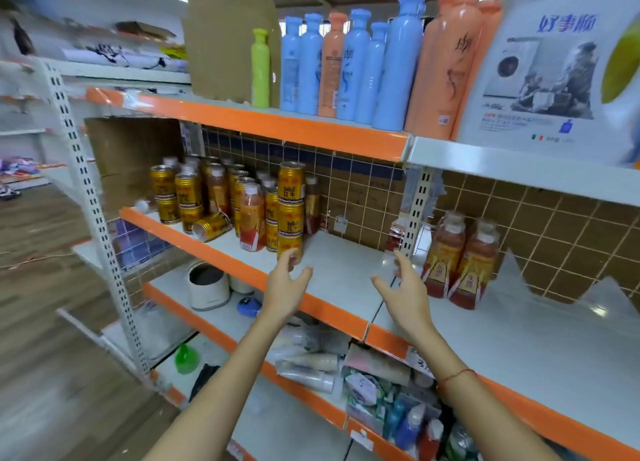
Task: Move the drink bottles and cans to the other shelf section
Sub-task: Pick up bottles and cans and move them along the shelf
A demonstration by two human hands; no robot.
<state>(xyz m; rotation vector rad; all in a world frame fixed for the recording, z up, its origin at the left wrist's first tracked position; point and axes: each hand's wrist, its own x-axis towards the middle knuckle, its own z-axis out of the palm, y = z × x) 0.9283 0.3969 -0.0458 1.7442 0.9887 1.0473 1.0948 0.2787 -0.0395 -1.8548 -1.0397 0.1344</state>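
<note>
Forearms, two, bare, rising from the bottom edge toward the middle shelf [346, 270]; a red string circles the right wrist.

Left hand [285, 284]: fingers spread and loosely bent, empty, fingertips close to the lowest can of a stack; whether they touch it cannot be told.

Right hand [403, 287]: open, fingers spread, empty, above the shelf's front part near the upright [415, 211] dividing the two sections.

Left section, middle shelf: gold cans [188, 190], many, stacked two and three high toward the left and rear; one can [211, 225] lying on its side near the front edge; a tall stack [291, 211] at the group's right end. Red bottles [252, 218] with white caps stand among the cans. Bare shelf surface to the right of the group.

Right section, middle shelf: two pairs of wrapped red bottles [460, 263], upright, just right of the upright, near the rear tiled wall.

Top shelf: green bottle [260, 69], blue bottles [356, 65], orange bottles [446, 62], white jug [554, 62] at far right.

Lower shelf, left section: white pot [207, 284]; blurred packets toward the right.
</note>
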